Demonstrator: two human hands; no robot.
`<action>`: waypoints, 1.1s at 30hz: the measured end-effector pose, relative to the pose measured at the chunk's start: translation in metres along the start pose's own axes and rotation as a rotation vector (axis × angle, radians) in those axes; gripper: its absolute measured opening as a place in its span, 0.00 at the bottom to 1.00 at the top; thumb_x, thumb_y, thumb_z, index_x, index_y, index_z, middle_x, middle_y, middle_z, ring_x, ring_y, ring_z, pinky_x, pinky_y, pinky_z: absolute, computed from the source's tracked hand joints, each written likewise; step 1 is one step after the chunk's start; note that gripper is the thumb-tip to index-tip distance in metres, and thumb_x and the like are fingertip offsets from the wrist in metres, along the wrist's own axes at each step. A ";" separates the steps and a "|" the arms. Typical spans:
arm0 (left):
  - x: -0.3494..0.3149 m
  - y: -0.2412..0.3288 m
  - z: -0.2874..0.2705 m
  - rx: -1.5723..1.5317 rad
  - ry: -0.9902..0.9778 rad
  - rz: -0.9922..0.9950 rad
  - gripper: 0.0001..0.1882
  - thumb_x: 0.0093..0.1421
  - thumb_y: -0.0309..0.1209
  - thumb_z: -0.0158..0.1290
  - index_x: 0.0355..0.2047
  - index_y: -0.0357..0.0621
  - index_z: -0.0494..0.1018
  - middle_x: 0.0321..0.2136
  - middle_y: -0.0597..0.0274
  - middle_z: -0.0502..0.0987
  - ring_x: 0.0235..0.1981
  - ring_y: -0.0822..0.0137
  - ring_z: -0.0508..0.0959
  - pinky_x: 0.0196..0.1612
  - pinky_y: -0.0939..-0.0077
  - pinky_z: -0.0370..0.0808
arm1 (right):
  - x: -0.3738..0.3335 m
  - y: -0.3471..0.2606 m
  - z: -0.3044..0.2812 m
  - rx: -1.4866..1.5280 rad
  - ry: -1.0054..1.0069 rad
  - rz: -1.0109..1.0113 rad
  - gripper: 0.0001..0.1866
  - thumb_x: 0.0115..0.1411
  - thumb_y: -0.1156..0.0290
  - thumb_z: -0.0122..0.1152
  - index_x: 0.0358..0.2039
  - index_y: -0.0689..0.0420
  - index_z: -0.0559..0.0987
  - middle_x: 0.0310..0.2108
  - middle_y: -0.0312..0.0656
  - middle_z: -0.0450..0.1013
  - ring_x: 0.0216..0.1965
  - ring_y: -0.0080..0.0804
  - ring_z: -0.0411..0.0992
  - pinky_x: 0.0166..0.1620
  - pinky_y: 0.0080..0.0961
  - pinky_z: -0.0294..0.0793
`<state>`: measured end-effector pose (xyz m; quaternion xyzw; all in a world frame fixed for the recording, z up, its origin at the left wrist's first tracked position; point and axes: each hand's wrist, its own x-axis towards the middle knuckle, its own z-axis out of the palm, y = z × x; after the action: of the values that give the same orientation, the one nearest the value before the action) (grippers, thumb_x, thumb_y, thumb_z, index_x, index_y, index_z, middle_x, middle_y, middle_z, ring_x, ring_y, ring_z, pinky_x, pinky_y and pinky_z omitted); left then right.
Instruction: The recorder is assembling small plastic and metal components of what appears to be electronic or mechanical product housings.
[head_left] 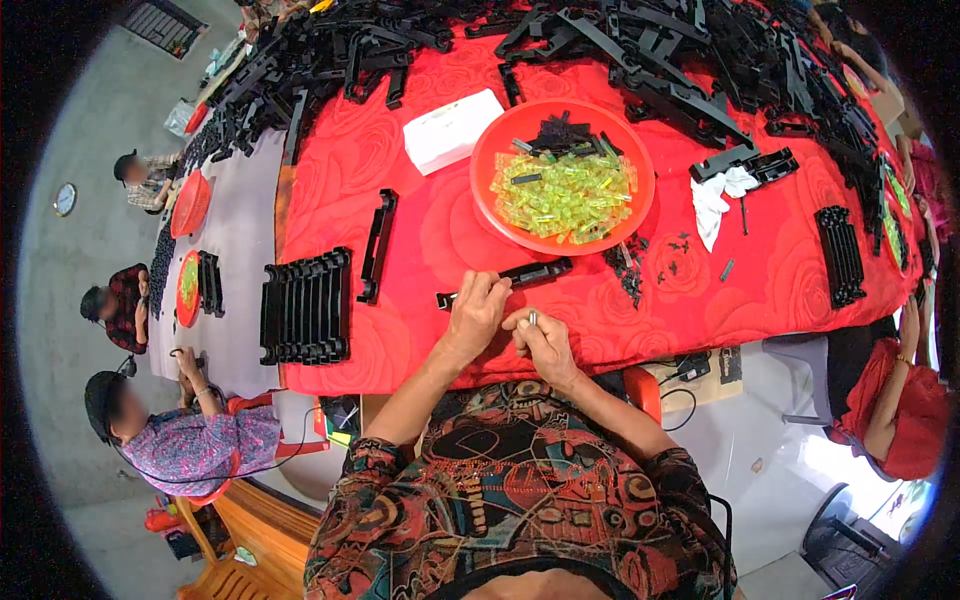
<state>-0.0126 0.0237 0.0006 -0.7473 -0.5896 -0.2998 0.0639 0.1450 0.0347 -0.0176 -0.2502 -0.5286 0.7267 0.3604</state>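
Centrally, red bowl (640, 215) holds yellow-green clips (565, 195); left hand (475, 310) pinching black bar (510, 278), right hand (543, 340) pinching small pin (532, 318).

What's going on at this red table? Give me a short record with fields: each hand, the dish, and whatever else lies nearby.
Left hand: left hand grips a long black plastic strip lying on the red tablecloth
Right hand: right hand pinches a small pale piece
Dish: orange round dish holding yellow-green clear pieces and a few black ones
Nearby: stack of black strips, white box, white cloth
Far edge: heap of black parts
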 end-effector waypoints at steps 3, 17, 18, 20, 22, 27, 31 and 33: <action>0.005 0.004 -0.006 0.002 0.062 0.008 0.14 0.46 0.20 0.57 0.36 0.36 0.72 0.31 0.55 0.69 0.32 0.56 0.69 0.33 0.67 0.70 | 0.000 -0.004 -0.001 0.008 0.029 0.032 0.13 0.65 0.69 0.42 0.34 0.63 0.75 0.19 0.30 0.62 0.20 0.15 0.59 0.23 0.16 0.59; 0.134 -0.058 0.006 0.182 -0.179 0.110 0.11 0.50 0.21 0.50 0.34 0.42 0.76 0.32 0.51 0.72 0.36 0.53 0.72 0.38 0.61 0.72 | 0.010 0.009 -0.005 -0.193 0.023 -0.022 0.11 0.61 0.69 0.52 0.25 0.62 0.71 0.18 0.29 0.59 0.22 0.14 0.56 0.24 0.20 0.59; 0.140 -0.060 0.011 0.199 -0.251 0.102 0.12 0.50 0.21 0.49 0.34 0.43 0.76 0.33 0.49 0.72 0.37 0.52 0.73 0.39 0.60 0.72 | 0.011 0.015 -0.005 -0.202 0.021 -0.019 0.11 0.61 0.69 0.53 0.25 0.62 0.71 0.18 0.29 0.58 0.22 0.15 0.55 0.24 0.20 0.59; 0.147 -0.062 0.020 0.251 -0.365 0.043 0.12 0.50 0.22 0.48 0.34 0.44 0.77 0.35 0.47 0.72 0.40 0.51 0.73 0.42 0.60 0.72 | 0.012 0.018 -0.005 -0.212 0.029 -0.016 0.12 0.61 0.69 0.53 0.24 0.62 0.69 0.17 0.30 0.56 0.22 0.15 0.55 0.23 0.21 0.58; 0.152 -0.064 0.026 0.267 -0.394 0.020 0.11 0.49 0.23 0.49 0.33 0.44 0.77 0.35 0.46 0.73 0.40 0.50 0.73 0.41 0.59 0.72 | 0.013 0.012 -0.003 -0.217 0.046 -0.017 0.13 0.60 0.68 0.54 0.23 0.62 0.68 0.17 0.30 0.55 0.22 0.16 0.54 0.23 0.22 0.58; 0.149 -0.081 0.040 0.312 -0.342 0.037 0.07 0.48 0.24 0.50 0.28 0.39 0.76 0.31 0.45 0.74 0.34 0.48 0.74 0.39 0.56 0.72 | 0.014 0.011 -0.002 -0.225 0.036 -0.016 0.13 0.61 0.69 0.53 0.22 0.61 0.66 0.17 0.30 0.53 0.21 0.16 0.53 0.23 0.22 0.57; 0.148 -0.079 0.038 0.262 -0.267 0.035 0.08 0.49 0.30 0.54 0.28 0.38 0.76 0.28 0.48 0.75 0.34 0.48 0.75 0.39 0.56 0.72 | 0.014 0.019 -0.004 -0.186 0.028 -0.012 0.13 0.61 0.70 0.53 0.22 0.61 0.67 0.17 0.30 0.52 0.21 0.16 0.52 0.22 0.23 0.56; 0.147 -0.071 0.022 0.158 -0.180 -0.002 0.09 0.51 0.32 0.55 0.29 0.38 0.75 0.29 0.49 0.75 0.34 0.50 0.76 0.37 0.57 0.72 | 0.015 0.019 -0.005 -0.181 0.031 -0.016 0.12 0.61 0.70 0.53 0.22 0.61 0.68 0.17 0.30 0.53 0.21 0.16 0.52 0.22 0.22 0.56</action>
<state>-0.0509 0.1789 0.0412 -0.7631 -0.6156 -0.1844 0.0690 0.1345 0.0454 -0.0368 -0.2887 -0.5884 0.6691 0.3503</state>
